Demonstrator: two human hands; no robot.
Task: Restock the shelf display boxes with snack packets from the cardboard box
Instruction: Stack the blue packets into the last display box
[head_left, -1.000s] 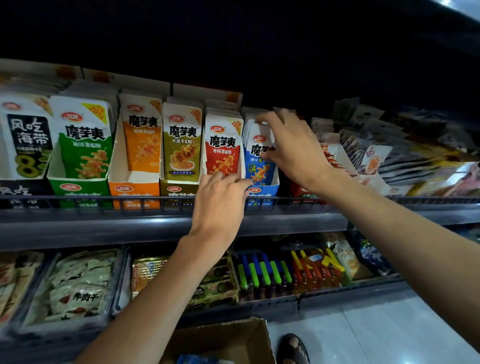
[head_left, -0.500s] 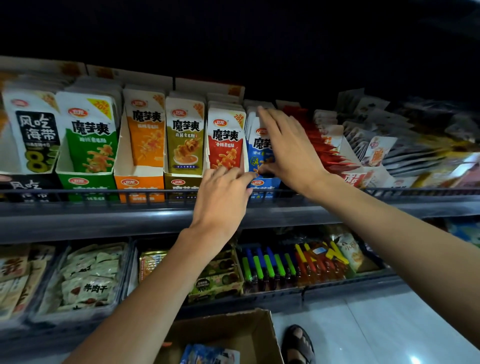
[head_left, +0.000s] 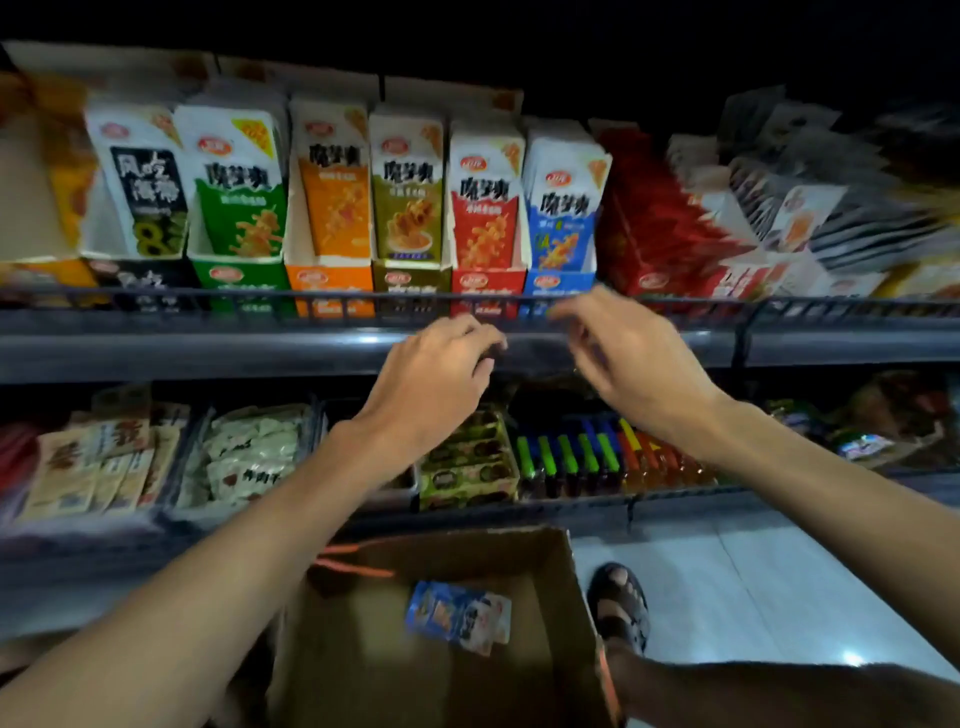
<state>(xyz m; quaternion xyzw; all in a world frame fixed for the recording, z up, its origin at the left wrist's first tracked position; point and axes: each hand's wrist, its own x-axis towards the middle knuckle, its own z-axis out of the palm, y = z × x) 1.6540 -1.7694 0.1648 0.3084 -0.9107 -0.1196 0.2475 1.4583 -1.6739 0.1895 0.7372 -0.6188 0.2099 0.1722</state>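
A row of display boxes stands on the upper shelf, among them the blue display box (head_left: 560, 283) full of blue-and-white snack packets (head_left: 563, 202) and a red display box (head_left: 485, 283) beside it. Both hands hang in front of the shelf rail (head_left: 805, 312), below the boxes. My left hand (head_left: 431, 384) has loosely curled fingers and holds nothing. My right hand (head_left: 628, 358) is blurred, its fingers relaxed and empty. Below, on the floor, the cardboard box (head_left: 566, 597) is open, with a few blue snack packets (head_left: 460, 616) lying inside.
Green (head_left: 236, 278), orange (head_left: 330, 283) and olive (head_left: 410, 280) display boxes stand left of the red one. Red packets (head_left: 660, 223) lean to the right. A lower shelf (head_left: 571, 506) holds trays of snacks and coloured tubes (head_left: 587, 457). My sandalled foot (head_left: 621, 603) is beside the box on the tiled floor.
Both hands have pulled back and down from the blue display box to below the shelf rail. The camera has tilted down, so more of the cardboard box shows.
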